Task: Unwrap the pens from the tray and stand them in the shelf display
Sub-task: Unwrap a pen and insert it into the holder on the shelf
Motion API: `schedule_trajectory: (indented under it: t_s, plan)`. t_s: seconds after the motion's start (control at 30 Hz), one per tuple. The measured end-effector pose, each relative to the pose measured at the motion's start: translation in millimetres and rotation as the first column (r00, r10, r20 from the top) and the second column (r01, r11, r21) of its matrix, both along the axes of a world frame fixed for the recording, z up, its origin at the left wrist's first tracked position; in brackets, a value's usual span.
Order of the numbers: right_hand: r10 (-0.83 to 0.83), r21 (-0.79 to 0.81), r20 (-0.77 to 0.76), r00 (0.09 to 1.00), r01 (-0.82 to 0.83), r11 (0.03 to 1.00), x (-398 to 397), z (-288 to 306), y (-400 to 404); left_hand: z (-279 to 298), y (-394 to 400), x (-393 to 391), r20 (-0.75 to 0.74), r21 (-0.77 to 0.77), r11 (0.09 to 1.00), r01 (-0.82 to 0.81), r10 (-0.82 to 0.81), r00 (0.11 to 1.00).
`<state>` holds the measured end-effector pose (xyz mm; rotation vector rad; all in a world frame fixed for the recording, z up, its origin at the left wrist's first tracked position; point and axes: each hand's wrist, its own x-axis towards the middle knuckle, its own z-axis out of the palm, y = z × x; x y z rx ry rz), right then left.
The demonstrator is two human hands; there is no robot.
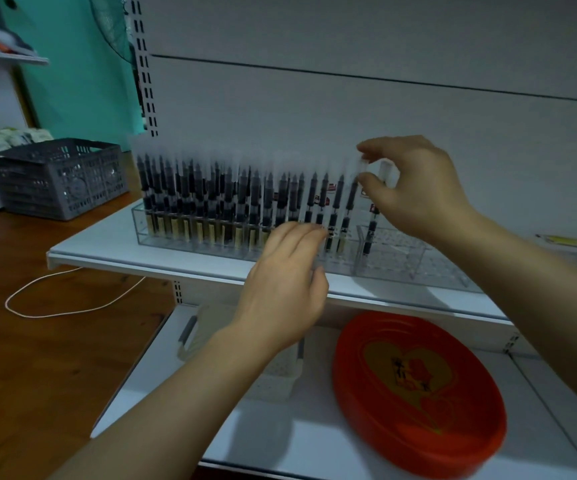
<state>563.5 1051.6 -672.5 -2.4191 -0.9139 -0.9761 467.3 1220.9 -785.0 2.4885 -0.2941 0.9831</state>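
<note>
Right hand (415,188) is raised, pinching a pen's (372,216) top over the clear display (418,258) on the shelf (114,251), while left hand (287,282) reaches forward, fingers loose, touching the display's front, gripping nothing.

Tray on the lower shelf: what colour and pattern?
Red tray, oval, with a gold heart design and dark characters in its centre. Head view, the only one.

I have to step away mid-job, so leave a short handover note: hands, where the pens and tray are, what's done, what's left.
Right hand: pinches the top of a pen over the clear pen display, at the row's right end.
Left hand: open, fingers resting at the display's front edge.
Done: the display's left and middle are filled with standing pens.
Red tray on the lower shelf shows no pens.
Left: seat this pen; the right section is unfilled.
</note>
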Motion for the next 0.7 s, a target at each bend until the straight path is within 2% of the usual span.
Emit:
schedule_trajectory:
  t_s: [0.23,0.33,0.43,0.53,0.7]
  plan:
    - [-0.015,0.170,0.235,0.972,-0.026,0.985,-15.7,-22.2,-5.0,-0.6,-2.1,-10.8,0.091,-0.177,0.982,0.069,-0.053,0.994]
    - [0.001,0.261,0.245,0.969,-0.067,0.963,-39.6,-42.4,-1.7,-0.3,-6.5,-21.3,0.106,-0.321,0.941,0.104,-0.073,0.992]
    - [0.080,0.379,0.163,0.983,-0.137,0.915,-70.3,-72.6,3.7,-7.8,-7.3,-36.4,0.095,-0.439,0.889,0.130,-0.098,0.991]
    - [0.149,0.418,0.040,0.988,-0.152,0.896,-96.1,-117.8,11.0,-30.8,-3.0,-54.0,0.010,-0.446,0.887,0.124,-0.133,0.991]
    - [0.194,0.320,-0.197,0.961,-0.124,0.939,-123.0,-199.5,13.8,-103.5,11.9,-77.5,-0.320,-0.412,0.909,0.065,-0.211,0.924]
